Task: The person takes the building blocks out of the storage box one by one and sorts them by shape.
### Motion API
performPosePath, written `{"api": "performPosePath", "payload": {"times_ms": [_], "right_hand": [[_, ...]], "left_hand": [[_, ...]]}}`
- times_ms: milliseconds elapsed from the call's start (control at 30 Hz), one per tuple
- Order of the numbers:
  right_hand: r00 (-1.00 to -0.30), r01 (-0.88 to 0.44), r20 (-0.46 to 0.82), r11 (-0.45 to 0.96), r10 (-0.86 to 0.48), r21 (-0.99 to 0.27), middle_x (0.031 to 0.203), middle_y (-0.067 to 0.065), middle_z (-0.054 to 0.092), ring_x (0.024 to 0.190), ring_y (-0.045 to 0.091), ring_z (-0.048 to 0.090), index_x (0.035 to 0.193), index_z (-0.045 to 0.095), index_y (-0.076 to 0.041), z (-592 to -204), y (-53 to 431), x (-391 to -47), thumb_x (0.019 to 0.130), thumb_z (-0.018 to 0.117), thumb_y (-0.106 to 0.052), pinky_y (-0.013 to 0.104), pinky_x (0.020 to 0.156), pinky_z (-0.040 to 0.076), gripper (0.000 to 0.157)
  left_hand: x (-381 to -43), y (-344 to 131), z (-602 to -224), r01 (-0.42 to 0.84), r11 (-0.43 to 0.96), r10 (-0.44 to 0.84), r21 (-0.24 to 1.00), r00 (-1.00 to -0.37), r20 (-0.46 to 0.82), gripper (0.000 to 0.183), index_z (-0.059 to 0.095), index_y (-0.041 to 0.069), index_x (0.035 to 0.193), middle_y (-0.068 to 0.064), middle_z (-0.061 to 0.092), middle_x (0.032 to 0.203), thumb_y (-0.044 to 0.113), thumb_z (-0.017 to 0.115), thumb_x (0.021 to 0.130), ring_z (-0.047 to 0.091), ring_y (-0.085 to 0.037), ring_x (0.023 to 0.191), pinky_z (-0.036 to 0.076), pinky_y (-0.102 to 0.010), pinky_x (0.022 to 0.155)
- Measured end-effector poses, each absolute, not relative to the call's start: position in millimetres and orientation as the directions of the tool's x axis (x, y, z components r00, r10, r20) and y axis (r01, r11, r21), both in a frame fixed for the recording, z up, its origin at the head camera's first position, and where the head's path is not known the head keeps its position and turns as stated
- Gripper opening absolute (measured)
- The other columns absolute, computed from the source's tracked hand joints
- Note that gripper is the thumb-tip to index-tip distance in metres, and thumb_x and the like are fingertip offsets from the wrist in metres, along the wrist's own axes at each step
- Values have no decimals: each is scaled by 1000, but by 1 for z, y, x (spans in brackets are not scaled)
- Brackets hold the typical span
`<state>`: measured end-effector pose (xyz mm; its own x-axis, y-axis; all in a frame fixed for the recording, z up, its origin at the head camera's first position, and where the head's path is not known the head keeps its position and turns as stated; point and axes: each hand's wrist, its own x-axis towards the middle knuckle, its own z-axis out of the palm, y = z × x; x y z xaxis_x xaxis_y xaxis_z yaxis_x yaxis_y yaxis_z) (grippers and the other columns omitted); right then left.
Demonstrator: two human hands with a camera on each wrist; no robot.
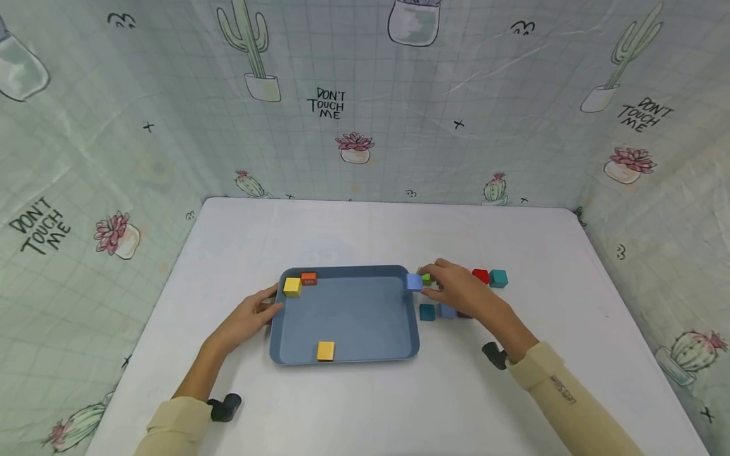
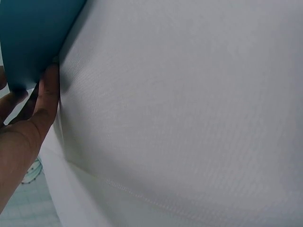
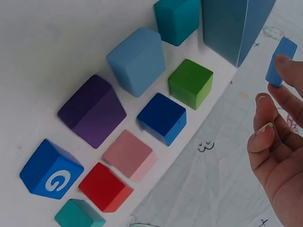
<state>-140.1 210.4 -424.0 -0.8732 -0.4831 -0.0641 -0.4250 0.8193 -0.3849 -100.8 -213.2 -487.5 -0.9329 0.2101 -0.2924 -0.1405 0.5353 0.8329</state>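
Note:
My right hand (image 1: 459, 286) pinches a light blue block (image 1: 414, 282) between thumb and fingertips, at the tray's upper right rim. In the right wrist view the same block (image 3: 281, 61) shows edge-on at the thumb. At the opposite end, my left hand (image 1: 245, 322) holds the left rim of the blue-grey tray (image 1: 365, 316), its thumb lapping the edge. The left wrist view shows fingers against the tray's outer wall (image 2: 35, 42). Inside the tray are a yellow block (image 1: 293, 287) and an orange block (image 1: 308, 278) at upper left, plus another yellow block (image 1: 326, 351) near the front.
Right of the tray lie several loose blocks, among them a green block (image 3: 191, 84), a purple block (image 3: 92, 111), a pink block (image 3: 129, 155), a red block (image 3: 105, 187) and a teal block (image 1: 499, 278). A cactus-print cloth (image 1: 399, 82) surrounds the white table (image 1: 365, 231).

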Motion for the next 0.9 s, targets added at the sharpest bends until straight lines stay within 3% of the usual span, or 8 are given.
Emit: {"api": "performPosePath", "payload": {"times_ms": [233,467,900], "right_hand": [[-889,-394,-70,832,-453,-390,98,10,59,84,19,57,120,61,-5,-427,226,-140,84,71,-20,34,74,54,39],[-903,-380,-44,841,-428,-385,92,9,57,76,18,54,116,62,-4,-432,247,-137,84,71,-18,32,66,51,36],[-915,-360,-21,838,-404,-411,92,7,59,83,22,56,112,62,-2,-447,277,-130,82,72,-12,35,73,53,33]], "left_hand": [[-102,-213,-489,-124,550,206,826,-938,-278,64,25,8,149,-22,35,145,31,53,96,45,-40,121,41,-52,96],[-101,-213,-491,-132,552,196,823,-939,-283,64,25,7,149,-22,34,145,30,53,96,46,-40,121,42,-50,94],[-102,-213,-489,-129,567,203,813,-935,-290,65,23,6,149,-23,33,145,30,52,97,45,-40,122,41,-49,95]]}}
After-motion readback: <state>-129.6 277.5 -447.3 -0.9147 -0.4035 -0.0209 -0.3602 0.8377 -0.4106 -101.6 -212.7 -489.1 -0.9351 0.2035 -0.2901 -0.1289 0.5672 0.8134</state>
